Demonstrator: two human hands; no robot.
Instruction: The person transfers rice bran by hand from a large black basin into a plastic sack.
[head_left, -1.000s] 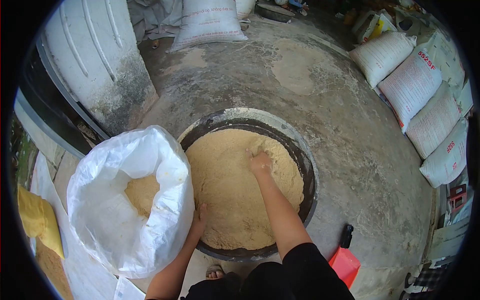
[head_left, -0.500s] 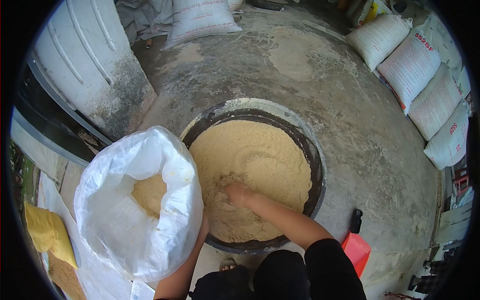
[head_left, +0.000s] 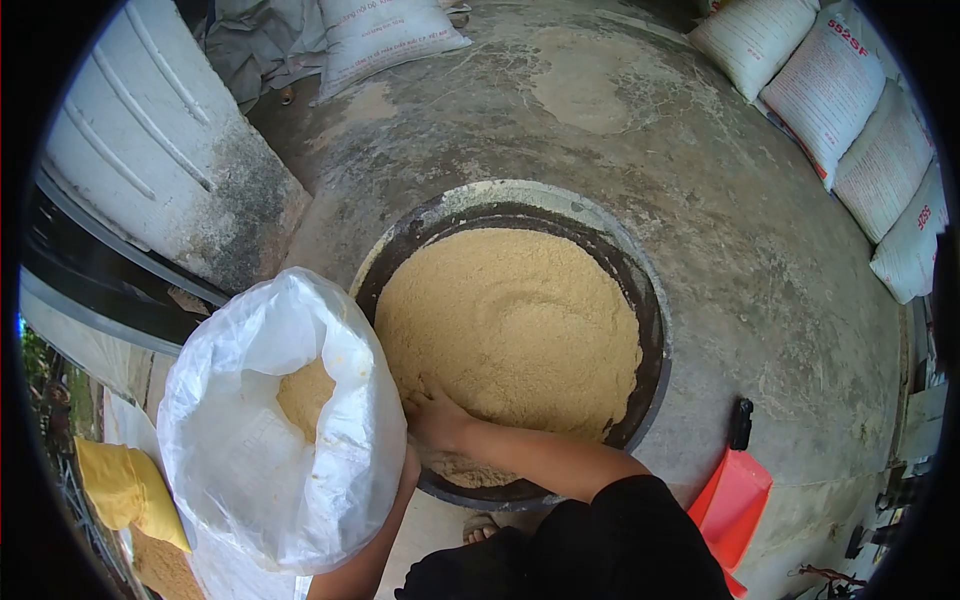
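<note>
A wide black tub [head_left: 655, 330] stands on the floor, filled with pale yellow, crumbly meal [head_left: 510, 320]. At the tub's left side, my right hand [head_left: 435, 418] rests on the meal beside the bag, fingers apart and their tips partly hidden in the meal. A white plastic sack [head_left: 355, 480] stands with its mouth wide open and its rim rolled outward, some of the same meal [head_left: 305, 398] showing inside. My left hand [head_left: 408, 472] is against the sack's lower right side. Its fingers are hidden behind the sack.
A red dustpan-like scoop [head_left: 733, 505] with a black handle lies at the right. Several filled white sacks [head_left: 825, 85] lean along the right edge, and another sack [head_left: 385, 40] lies at the back. A yellow bag [head_left: 130, 490] is at far left, near a white pillar [head_left: 170, 150].
My right hand has moved left through the meal, from near the tub's middle to beside the sack. My left hand stays at the sack. The view has shifted slightly.
</note>
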